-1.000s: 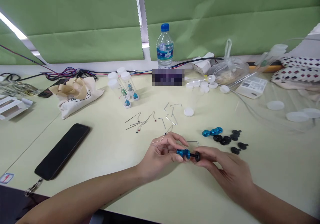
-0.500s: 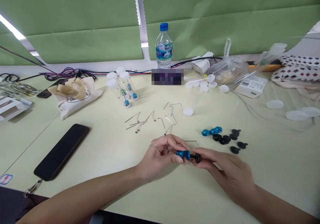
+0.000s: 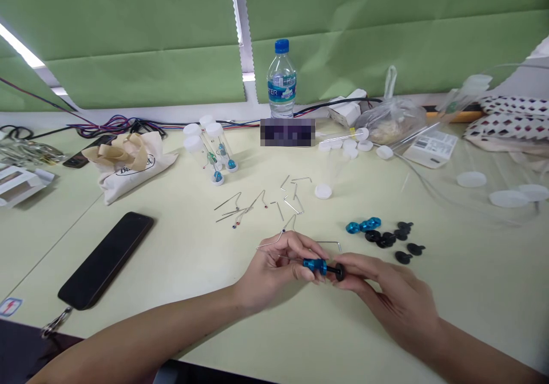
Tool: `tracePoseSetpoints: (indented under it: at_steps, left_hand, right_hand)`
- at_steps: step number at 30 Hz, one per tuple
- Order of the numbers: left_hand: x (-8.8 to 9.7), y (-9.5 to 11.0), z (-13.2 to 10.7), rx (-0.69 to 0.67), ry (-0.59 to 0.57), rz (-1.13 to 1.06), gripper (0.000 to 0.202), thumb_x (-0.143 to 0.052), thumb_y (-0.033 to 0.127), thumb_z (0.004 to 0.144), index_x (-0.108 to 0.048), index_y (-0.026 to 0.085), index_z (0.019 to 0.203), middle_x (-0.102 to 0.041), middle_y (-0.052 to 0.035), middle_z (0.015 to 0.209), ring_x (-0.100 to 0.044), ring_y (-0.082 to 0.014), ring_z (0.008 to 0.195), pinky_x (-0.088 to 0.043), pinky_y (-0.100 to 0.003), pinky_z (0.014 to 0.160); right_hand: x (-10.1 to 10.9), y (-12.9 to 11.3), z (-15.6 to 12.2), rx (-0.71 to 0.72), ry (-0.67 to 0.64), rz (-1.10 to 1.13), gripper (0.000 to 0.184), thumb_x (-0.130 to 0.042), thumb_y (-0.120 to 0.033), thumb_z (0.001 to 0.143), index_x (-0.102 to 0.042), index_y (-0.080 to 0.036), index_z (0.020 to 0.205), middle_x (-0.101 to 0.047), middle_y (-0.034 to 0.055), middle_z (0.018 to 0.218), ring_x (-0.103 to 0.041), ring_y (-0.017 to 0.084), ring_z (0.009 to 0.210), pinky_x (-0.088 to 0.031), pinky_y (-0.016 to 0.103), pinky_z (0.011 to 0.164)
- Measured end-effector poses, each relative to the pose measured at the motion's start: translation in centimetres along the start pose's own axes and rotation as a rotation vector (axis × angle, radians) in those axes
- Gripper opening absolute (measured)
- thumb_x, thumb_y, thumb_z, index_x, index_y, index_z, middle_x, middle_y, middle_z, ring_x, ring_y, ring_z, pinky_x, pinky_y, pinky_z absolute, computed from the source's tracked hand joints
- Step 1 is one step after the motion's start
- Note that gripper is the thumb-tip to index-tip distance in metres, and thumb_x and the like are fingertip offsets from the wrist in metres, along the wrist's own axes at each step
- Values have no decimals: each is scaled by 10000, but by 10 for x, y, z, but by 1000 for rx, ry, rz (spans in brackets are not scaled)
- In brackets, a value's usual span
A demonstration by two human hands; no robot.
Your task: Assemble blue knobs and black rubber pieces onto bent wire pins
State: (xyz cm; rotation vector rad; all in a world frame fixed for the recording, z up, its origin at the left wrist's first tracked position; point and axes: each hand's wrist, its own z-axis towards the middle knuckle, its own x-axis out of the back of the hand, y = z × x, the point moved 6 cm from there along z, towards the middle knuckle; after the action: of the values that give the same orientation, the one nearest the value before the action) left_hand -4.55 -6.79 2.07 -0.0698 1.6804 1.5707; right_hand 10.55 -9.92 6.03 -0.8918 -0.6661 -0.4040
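Observation:
Between thumb and fingers, my left hand [image 3: 274,270] grips a blue metal fitting [image 3: 314,266]. My right hand [image 3: 386,284] pinches the disc head of a black screw-like piece [image 3: 339,272], whose dark shank runs into the fitting's right end. A bent wire [image 3: 274,243] with a small dark bead reaches over the back of my left hand; its lower part is hidden. Just beyond the fingers lies an L-shaped hex key [image 3: 330,242]. More blue fittings [image 3: 363,225] and several black disc-headed pieces [image 3: 386,239] lie to the right.
Thin bent wires [image 3: 244,211] are scattered beyond my hands. Clear tubes with white caps [image 3: 212,144] stand behind them, near a water bottle [image 3: 282,81]. A black phone [image 3: 106,261] and a cloth bag [image 3: 135,167] are on the left; a plastic bag [image 3: 388,121] sits at the back right.
Almost nothing differs. My right hand has shifted very slightly at the black piece's head, and the blue fitting stays in my left hand.

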Motion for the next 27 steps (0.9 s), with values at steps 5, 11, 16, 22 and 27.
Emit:
tracePoseSetpoints:
  at_steps: [5,11,16,22,27]
  left_hand:
    - [0,-1,0,8,-2,3,121,-745,112,765,-649,152,826,-695,-59,997,-675,-127,755,-550,-276,712]
    - [-2,0,0,3,-12,-12,121,-737,97,770,-643,151,825,-695,-48,996,-679,-120,744,-550,-270,712]
    - [-1,0,0,-15,-16,-14,127,-726,83,777,-624,140,827,-699,-69,1028,-678,-119,759,-552,-269,713]
    - [-2,-1,0,-8,-18,-10,132,-733,106,779,-614,138,826,-702,-70,1023,-679,-120,760,-551,-265,709]
    - [-1,-1,0,-6,-12,-10,138,-744,109,767,-620,141,819,-702,-59,1015,-685,-123,747,-556,-267,707]
  right_hand:
    - [2,-3,3,31,6,-17,177,-452,-318,986,-564,-301,1121,-749,-79,703,-718,124,565,-577,193,515]
    - [0,1,-1,50,-4,-62,213,-436,-303,994,-560,-299,1167,-765,-65,763,-727,124,603,-583,195,574]
    - [2,4,-3,-28,44,-106,180,-490,-360,962,-558,-297,1117,-774,-65,737,-720,126,561,-529,174,419]
    - [0,2,-3,-13,16,-98,159,-456,-360,981,-510,-295,1116,-775,-68,762,-740,118,645,-550,152,502]
    - [-2,3,-3,6,-14,-80,143,-435,-342,993,-512,-304,1108,-756,-78,739,-731,112,629,-553,158,534]
